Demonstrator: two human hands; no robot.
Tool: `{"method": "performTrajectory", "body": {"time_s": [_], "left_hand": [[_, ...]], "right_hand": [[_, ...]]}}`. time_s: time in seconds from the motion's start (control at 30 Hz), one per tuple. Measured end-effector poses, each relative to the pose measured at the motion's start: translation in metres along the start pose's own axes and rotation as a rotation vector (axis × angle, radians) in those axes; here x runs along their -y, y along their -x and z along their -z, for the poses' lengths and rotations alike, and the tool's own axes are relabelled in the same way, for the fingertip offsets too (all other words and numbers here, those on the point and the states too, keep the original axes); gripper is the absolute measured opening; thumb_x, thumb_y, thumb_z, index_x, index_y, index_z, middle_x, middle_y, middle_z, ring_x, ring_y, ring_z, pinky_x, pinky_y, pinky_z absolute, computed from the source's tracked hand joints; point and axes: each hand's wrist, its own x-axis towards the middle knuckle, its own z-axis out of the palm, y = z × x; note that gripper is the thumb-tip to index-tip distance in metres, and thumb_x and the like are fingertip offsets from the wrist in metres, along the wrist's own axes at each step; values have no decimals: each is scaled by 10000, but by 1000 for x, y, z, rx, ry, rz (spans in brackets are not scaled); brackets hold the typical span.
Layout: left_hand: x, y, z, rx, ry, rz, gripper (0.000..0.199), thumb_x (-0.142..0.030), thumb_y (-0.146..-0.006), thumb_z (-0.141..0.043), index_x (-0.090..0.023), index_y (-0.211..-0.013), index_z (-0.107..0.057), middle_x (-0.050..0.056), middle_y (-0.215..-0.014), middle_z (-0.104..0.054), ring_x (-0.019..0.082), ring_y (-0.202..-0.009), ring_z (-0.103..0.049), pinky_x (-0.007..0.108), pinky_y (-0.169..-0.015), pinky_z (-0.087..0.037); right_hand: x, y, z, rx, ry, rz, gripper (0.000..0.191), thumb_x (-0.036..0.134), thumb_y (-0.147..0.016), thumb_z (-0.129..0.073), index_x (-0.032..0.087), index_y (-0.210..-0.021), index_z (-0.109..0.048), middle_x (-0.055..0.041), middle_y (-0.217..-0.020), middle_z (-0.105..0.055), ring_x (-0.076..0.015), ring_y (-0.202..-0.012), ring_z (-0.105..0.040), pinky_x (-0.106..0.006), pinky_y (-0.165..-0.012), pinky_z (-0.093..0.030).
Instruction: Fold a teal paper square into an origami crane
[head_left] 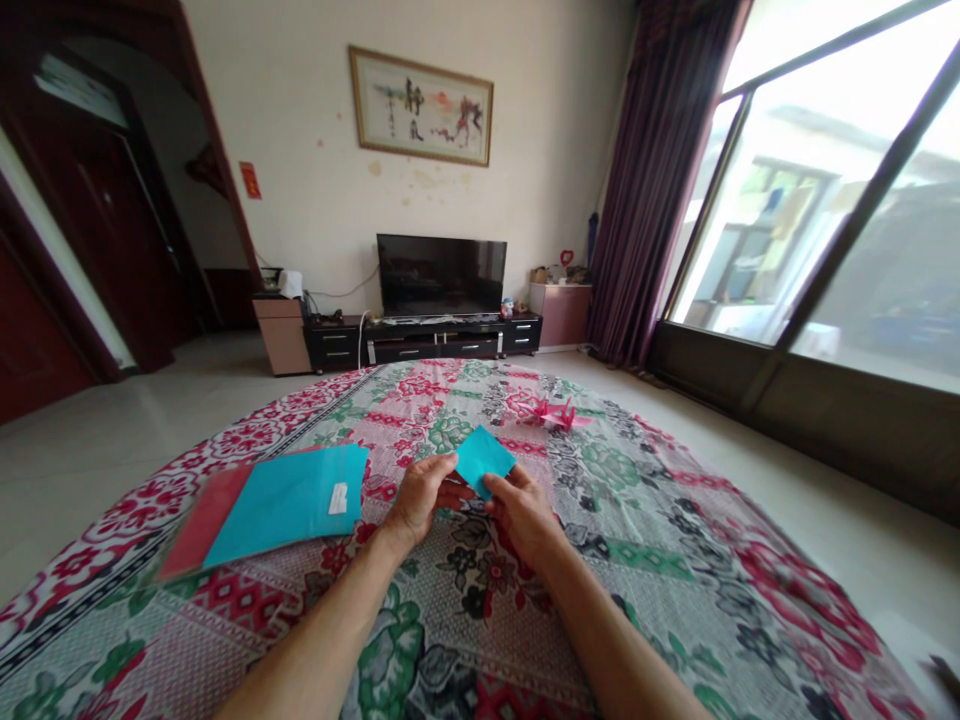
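Note:
A small blue paper square point(482, 455), turned like a diamond, is held above the patterned cloth between both hands. My left hand point(424, 492) pinches its left corner, with the thumb on top and the other fingers partly beneath. My right hand point(523, 508) grips the lower right side, its thumb lying on the paper near the bottom corner. To the left, a clear packet holds blue sheets point(277, 500) and red sheets point(202, 520), with a white label on it. Pink folded paper figures point(559, 414) stand beyond my right hand.
A flowered cloth point(645, 640) covers the round table. Beyond its far edge are a low black cabinet point(337, 345) and a television point(442, 277). A purple curtain point(649, 190) and large windows are on the right, a dark red door point(112, 210) on the left.

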Motion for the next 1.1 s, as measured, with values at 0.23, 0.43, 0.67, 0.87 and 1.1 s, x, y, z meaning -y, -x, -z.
{"method": "performTrajectory", "body": {"time_s": [0.23,0.43,0.67,0.87,1.1], "left_hand": [[-3,1,0,-74,4,-21,258,-402,-652,-657,-162,-705,-577,-21,-578,-644,132,-464,-602,206,-419,-428],[-2,0,4,-54,-52,-36,245,-412,-684,-616,-168,-677,-594,-15,-552,-643,136,-451,-596,210,-416,-420],[-1,0,1,-144,-65,-96,255,-407,-670,-630,-168,-605,-572,-20,-497,-621,132,-438,-587,205,-413,-416],[0,-3,5,-258,-99,-176,273,-413,-679,-625,-150,-612,-594,-3,-476,-619,130,-430,-579,207,-423,-432],[-2,-4,6,-281,-123,-242,332,-447,-708,-596,-130,-611,-599,27,-462,-613,121,-415,-562,203,-435,-433]], "right_hand": [[5,3,0,21,-26,-42,291,321,-656,-699,201,-908,-613,31,-756,-624,-74,-562,-511,-173,-482,-425],[5,1,1,-28,-100,-104,243,388,-671,-687,198,-772,-574,36,-617,-582,-106,-535,-530,-218,-490,-463],[9,5,0,79,-46,-99,299,383,-696,-679,184,-909,-611,-2,-783,-639,-102,-616,-571,-212,-538,-474],[14,9,-3,98,23,-158,291,342,-639,-735,149,-835,-639,-17,-777,-649,-91,-637,-593,-196,-576,-472],[13,8,-3,84,65,-183,335,410,-591,-764,135,-707,-614,-31,-691,-659,-84,-553,-571,-186,-496,-449]]}}
